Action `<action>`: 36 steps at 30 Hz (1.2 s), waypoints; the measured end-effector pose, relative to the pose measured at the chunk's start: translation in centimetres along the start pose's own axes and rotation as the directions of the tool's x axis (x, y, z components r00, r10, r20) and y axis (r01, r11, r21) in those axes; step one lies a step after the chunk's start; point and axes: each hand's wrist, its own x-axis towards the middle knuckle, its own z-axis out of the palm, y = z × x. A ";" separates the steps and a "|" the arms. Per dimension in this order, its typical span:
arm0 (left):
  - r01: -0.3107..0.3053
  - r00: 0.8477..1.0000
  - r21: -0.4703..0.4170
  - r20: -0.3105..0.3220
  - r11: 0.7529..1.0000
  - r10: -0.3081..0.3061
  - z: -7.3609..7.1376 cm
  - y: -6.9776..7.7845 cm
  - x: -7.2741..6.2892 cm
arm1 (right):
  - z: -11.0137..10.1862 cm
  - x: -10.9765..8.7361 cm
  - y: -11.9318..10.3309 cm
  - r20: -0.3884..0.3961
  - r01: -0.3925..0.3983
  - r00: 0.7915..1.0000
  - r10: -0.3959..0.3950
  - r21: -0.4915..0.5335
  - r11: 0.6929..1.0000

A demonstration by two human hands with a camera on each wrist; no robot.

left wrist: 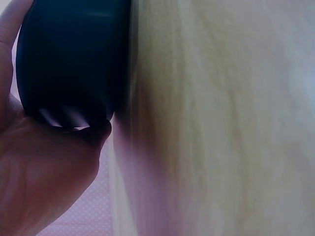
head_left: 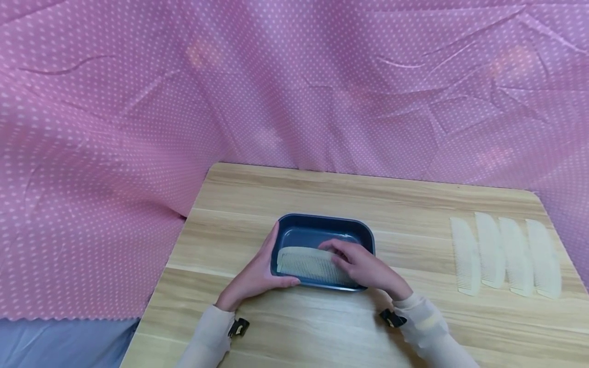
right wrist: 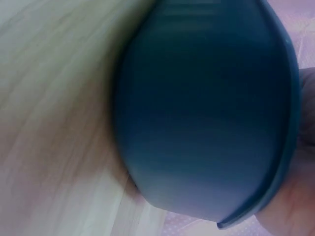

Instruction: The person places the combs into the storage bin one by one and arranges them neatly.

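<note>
A dark blue rectangular box [head_left: 322, 220] with an open top stands on the table. My left hand [head_left: 255, 271] grips its left end, thumb along the front rim and fingers up the left side; the left wrist view shows this hand [left wrist: 49, 167] against the outer wall. Inside the box, along its front side, is a pale half-moon comb [head_left: 303, 263], teeth toward the front. My right hand [head_left: 359, 263] reaches over the right part of the box and holds the comb's right end, which its fingers partly hide. In the right wrist view the box wall [right wrist: 206, 113] hides the fingers.
Several more pale combs [head_left: 520, 255] lie side by side, upright in the view, at the right of the wooden table [head_left: 414, 332]. A pink dotted cloth [head_left: 294, 87] hangs behind the table and down its left side.
</note>
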 end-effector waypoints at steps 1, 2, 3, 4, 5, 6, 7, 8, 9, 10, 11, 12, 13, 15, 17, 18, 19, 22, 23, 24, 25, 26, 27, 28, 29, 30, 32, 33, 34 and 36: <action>0.001 1.000 0.001 0.000 1.000 -0.001 0.0 0.0 0.0 | 0.1 0.0 0.0 0.003 -0.001 1.000 0.001 -0.004 1.000; 0.001 1.000 0.003 -0.001 1.000 -0.001 0.0 0.0 0.0 | 0.2 0.1 -0.1 0.004 -0.002 1.000 0.002 -0.008 1.000; 0.002 1.000 0.005 -0.002 1.000 -0.002 0.0 0.0 0.0 | 0.3 0.1 -0.1 0.004 -0.003 1.000 0.003 -0.011 1.000; 0.000 1.000 0.006 -0.002 1.000 0.000 0.0 0.0 0.0 | 0.4 0.1 -0.1 0.004 -0.004 1.000 0.004 -0.014 1.000; 0.000 1.000 0.009 -0.002 1.000 0.000 -0.1 0.0 0.0 | 0.5 0.1 -0.1 0.005 -0.004 1.000 0.005 -0.019 1.000; 0.001 1.000 0.013 -0.002 1.000 -0.001 -0.1 0.0 -0.1 | 0.6 0.2 0.0 0.004 -0.003 1.000 0.003 -0.023 1.000; 0.000 1.000 0.015 -0.003 1.000 0.000 -0.1 0.0 -0.1 | 0.7 0.2 0.0 0.004 -0.003 1.000 0.003 -0.029 1.000; 0.000 1.000 0.015 -0.003 1.000 0.000 -0.1 0.0 -0.1 | 0.8 0.2 0.1 0.003 0.000 1.000 0.001 -0.039 0.999; -0.002 1.000 0.013 -0.003 1.000 0.002 -0.1 0.0 -0.1 | 0.9 0.2 0.1 0.001 0.003 1.000 -0.002 -0.050 0.999; -0.006 1.000 0.009 -0.004 1.000 0.006 -0.1 0.0 -0.1 | 1.0 0.2 0.2 -0.001 0.006 1.000 -0.006 -0.061 0.998; -0.010 1.000 0.007 -0.004 1.000 0.010 -0.1 0.0 -0.1 | 1.0 0.2 0.2 -0.004 0.010 1.000 -0.010 -0.074 0.997; -0.014 1.000 0.003 -0.004 1.000 0.014 -0.1 0.0 -0.1 | 1.1 0.1 0.3 -0.007 0.011 1.000 -0.012 -0.086 0.996; -0.018 1.000 0.000 -0.004 1.000 0.018 -0.1 0.0 0.0 | 1.2 0.1 0.3 -0.009 0.013 1.000 -0.013 -0.100 0.995; -0.025 1.000 -0.003 -0.004 1.000 0.025 0.0 -0.1 0.0 | 1.3 0.1 0.3 -0.011 0.019 1.000 -0.020 -0.126 0.992; -0.027 1.000 -0.003 -0.003 1.000 0.027 0.0 -0.1 0.0 | 1.3 0.0 0.3 -0.009 0.024 1.000 -0.025 -0.144 0.989; -0.026 1.000 -0.004 -0.004 1.000 0.026 0.0 -0.1 0.0 | 1.3 0.0 0.3 -0.007 0.025 1.000 -0.026 -0.151 0.988; -0.025 1.000 -0.005 -0.005 1.000 0.025 0.1 0.0 0.0 | 1.3 -0.1 0.3 -0.003 0.027 1.000 -0.028 -0.157 0.987; -0.024 1.000 -0.011 -0.007 1.000 0.024 0.1 0.0 0.0 | 1.3 -0.1 0.1 0.002 0.032 0.999 -0.032 -0.178 0.983; -0.024 1.000 -0.013 -0.008 1.000 0.024 0.1 0.0 0.0 | 1.3 -0.1 0.1 0.003 0.030 1.000 -0.030 -0.186 0.982; -0.024 1.000 -0.014 -0.008 1.000 0.024 0.1 0.1 0.0 | 1.4 0.0 0.1 0.003 0.030 1.000 -0.030 -0.195 0.980; -0.025 1.000 -0.015 -0.009 1.000 0.025 0.1 0.1 0.0 | 1.4 0.0 0.1 0.003 0.030 1.000 -0.030 -0.203 0.979; -0.025 1.000 -0.016 -0.008 1.000 0.025 0.0 0.1 0.0 | 1.5 0.0 0.0 0.001 0.031 1.000 -0.031 -0.215 0.976; -0.025 1.000 -0.018 -0.007 1.000 0.025 0.0 0.1 -0.1 | 1.5 0.1 0.0 0.000 0.027 1.000 -0.028 -0.225 0.974; -0.025 1.000 -0.018 -0.006 1.000 0.025 0.0 0.1 0.0 | 1.5 0.1 0.0 -0.002 0.027 1.000 -0.029 -0.236 0.971; -0.025 1.000 -0.019 -0.005 1.000 0.025 0.0 0.1 0.0 | 1.6 0.1 0.0 -0.004 0.027 1.000 -0.029 -0.245 0.969; -0.024 1.000 -0.020 -0.003 1.000 0.024 0.0 0.1 0.0 | 1.6 0.1 0.0 -0.007 0.027 1.000 -0.030 -0.254 0.967; -0.025 1.000 -0.023 -0.003 0.999 0.025 0.0 0.1 0.0 | 1.6 0.1 -0.1 -0.012 0.029 0.999 -0.033 -0.271 0.962; -0.026 1.000 -0.024 -0.003 0.999 0.026 0.0 0.1 0.0 | 1.7 0.1 -0.1 -0.014 0.027 0.999 -0.032 -0.275 0.961; -0.028 1.000 -0.022 -0.003 0.999 0.027 0.0 0.1 0.0 | 1.7 0.1 -0.1 -0.016 0.025 0.999 -0.031 -0.277 0.960; -0.032 0.999 -0.020 -0.003 0.999 0.032 0.0 0.1 0.0 | 1.7 0.2 -0.1 -0.019 0.023 0.999 -0.030 -0.281 0.959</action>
